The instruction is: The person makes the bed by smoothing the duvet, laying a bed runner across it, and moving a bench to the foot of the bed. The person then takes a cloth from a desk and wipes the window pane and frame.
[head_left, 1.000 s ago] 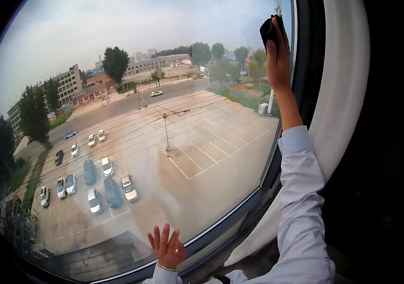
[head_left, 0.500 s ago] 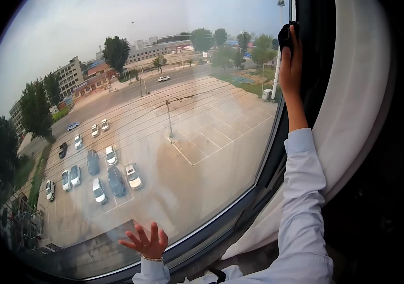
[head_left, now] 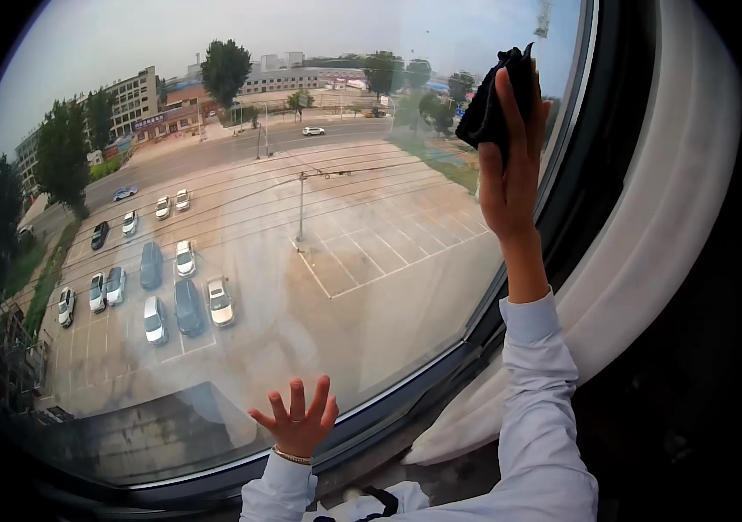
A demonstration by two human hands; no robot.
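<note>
A large window pane (head_left: 371,348) fills most of the view. High on its right side, my right hand (head_left: 516,165) presses a bunched black cloth (head_left: 500,100) against the glass, fingers stretched over it. Low on the pane, my left hand (head_left: 299,422) is spread with its fingers apart and holds nothing; whether the palm touches the glass I cannot tell. A ring and a beaded bracelet (head_left: 292,455) show on that hand and wrist. Both arms wear light shirt sleeves (head_left: 534,374).
The dark window frame (head_left: 371,409) curves along the bottom and right of the glass. A pale curtain (head_left: 649,252) hangs at the right. Beyond the pane, far below, lie a parking lot with several cars (head_left: 188,306), a road and buildings.
My right hand has shifted left and somewhat down with the black cloth, away from the frame's edge. My left hand has risen slightly to the right. The view has tilted a little.
</note>
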